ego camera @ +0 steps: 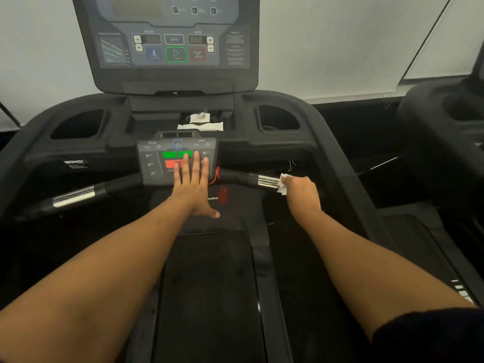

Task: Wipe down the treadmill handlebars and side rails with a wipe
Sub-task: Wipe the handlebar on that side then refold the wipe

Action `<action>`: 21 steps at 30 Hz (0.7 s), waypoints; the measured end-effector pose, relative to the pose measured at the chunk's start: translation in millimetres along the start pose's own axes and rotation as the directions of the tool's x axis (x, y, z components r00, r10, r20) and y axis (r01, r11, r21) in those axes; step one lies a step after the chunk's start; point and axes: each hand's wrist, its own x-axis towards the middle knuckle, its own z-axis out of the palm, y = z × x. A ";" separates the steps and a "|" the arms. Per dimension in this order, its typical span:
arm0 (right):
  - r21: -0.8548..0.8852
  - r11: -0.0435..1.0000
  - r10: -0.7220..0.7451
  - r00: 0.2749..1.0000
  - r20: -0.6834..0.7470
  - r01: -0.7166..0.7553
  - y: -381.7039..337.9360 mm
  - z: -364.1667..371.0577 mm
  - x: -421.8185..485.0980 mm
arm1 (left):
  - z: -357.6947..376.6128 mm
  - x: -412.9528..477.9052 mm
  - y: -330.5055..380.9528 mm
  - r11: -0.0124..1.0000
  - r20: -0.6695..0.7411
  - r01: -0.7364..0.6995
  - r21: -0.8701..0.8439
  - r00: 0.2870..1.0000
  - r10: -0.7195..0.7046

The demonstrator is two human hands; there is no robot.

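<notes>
My right hand (301,192) grips a white wipe (283,184) wrapped around the right front handlebar (251,179), just beside its chrome sensor section (267,182). My left hand (192,182) lies flat with straight fingers on the small control pad (154,161) between the two front handlebars, covering part of its green and red buttons. The left front handlebar (76,196) with its own chrome section is untouched. Black side rails run along the left (15,163) and the right (348,184) of the treadmill.
The big console screen (172,40) rises ahead. Torn white wipe wrappers (201,121) lie in the middle tray, with cup holders at left (78,124) and right (277,119). A red safety cord (215,175) hangs by the pad. The black belt (209,284) is below. Another machine (445,113) stands right.
</notes>
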 end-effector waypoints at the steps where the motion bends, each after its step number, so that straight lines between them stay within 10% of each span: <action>1: -0.002 1.000 0.015 1.000 0.010 -0.015 -1.6 -1.1 3.6 | 3.8 -0.9 1.8 1.000 -0.044 -0.005 -0.006 0.999 0.005; 5: 0.063 0.998 0.025 1.000 0.004 -0.025 -3.5 2.6 -3.8 | 6.8 -0.9 13.3 0.979 -0.374 -0.168 0.119 0.905 0.201; 12: 0.071 0.997 0.031 0.999 0.042 -0.034 0.0 2.3 3.5 | -18.5 39.7 11.9 0.837 -0.192 -0.252 0.486 0.903 0.384; 21: 0.124 0.992 0.031 0.999 -0.037 -0.026 -3.3 12.7 -12.8 | -21.4 40.2 10.6 0.948 -0.128 -0.255 0.189 0.951 0.282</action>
